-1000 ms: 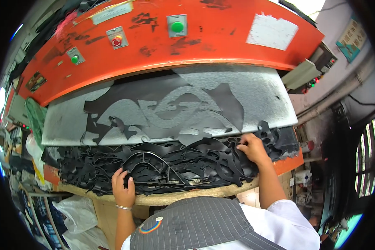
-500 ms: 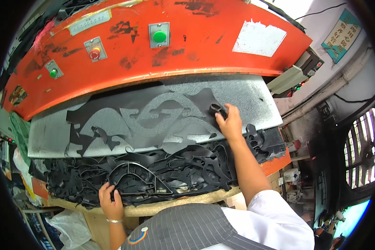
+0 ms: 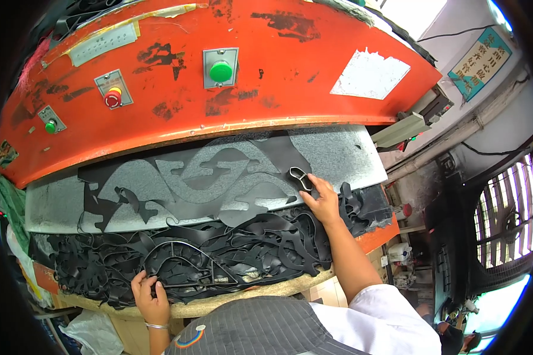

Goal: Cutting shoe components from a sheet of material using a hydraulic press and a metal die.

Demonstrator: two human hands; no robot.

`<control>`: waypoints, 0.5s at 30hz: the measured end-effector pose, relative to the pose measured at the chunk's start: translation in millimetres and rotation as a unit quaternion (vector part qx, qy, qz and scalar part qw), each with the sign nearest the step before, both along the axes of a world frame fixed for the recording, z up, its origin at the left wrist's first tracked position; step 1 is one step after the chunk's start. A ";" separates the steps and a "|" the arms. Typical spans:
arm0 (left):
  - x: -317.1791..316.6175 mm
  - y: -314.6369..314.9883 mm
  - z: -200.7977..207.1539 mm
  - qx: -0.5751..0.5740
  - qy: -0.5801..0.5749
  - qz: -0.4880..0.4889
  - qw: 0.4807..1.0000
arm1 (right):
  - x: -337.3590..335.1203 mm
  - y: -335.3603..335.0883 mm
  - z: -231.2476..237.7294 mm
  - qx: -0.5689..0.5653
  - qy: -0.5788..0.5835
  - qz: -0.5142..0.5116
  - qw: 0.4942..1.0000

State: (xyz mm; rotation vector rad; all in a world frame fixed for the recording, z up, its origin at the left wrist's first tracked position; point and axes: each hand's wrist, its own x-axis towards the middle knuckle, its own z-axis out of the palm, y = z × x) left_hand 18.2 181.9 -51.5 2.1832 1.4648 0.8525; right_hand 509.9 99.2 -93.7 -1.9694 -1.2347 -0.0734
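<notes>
A black sheet (image 3: 219, 177) with many cut-out holes lies on the grey cutting bed (image 3: 337, 154) of an orange press (image 3: 266, 100). My right hand (image 3: 321, 200) rests on the sheet's right end, fingers on a small metal cutting die (image 3: 299, 177). A heap of black offcut scrap (image 3: 219, 248) fills the front ledge. On it lies a larger curved metal die frame (image 3: 183, 263). My left hand (image 3: 151, 296) grips that frame's lower left end, a bangle on the wrist.
The press front carries a green button (image 3: 221, 71), a red button (image 3: 112, 97) and a smaller green button (image 3: 51, 126). A white patch (image 3: 370, 74) is stuck on its right side. A barred window (image 3: 503, 219) stands at right. A white bag (image 3: 95, 334) hangs below left.
My right hand moved from the scrap heap at right up onto the cut sheet, then slid back down and left with the small die. My left hand stayed on the large frame.
</notes>
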 end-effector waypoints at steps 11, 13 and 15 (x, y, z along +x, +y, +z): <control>-34.7 53.2 22.2 0.074 -0.111 0.038 0.990 | -22.7 -11.5 34.7 -0.056 -0.126 -0.063 0.988; -57.0 106.9 20.2 0.092 -0.141 0.044 0.985 | -52.3 10.9 57.4 0.001 -0.073 -0.073 0.995; -65.6 168.5 33.1 0.089 -0.100 0.098 0.986 | -98.8 45.7 74.4 0.089 0.026 -0.024 0.995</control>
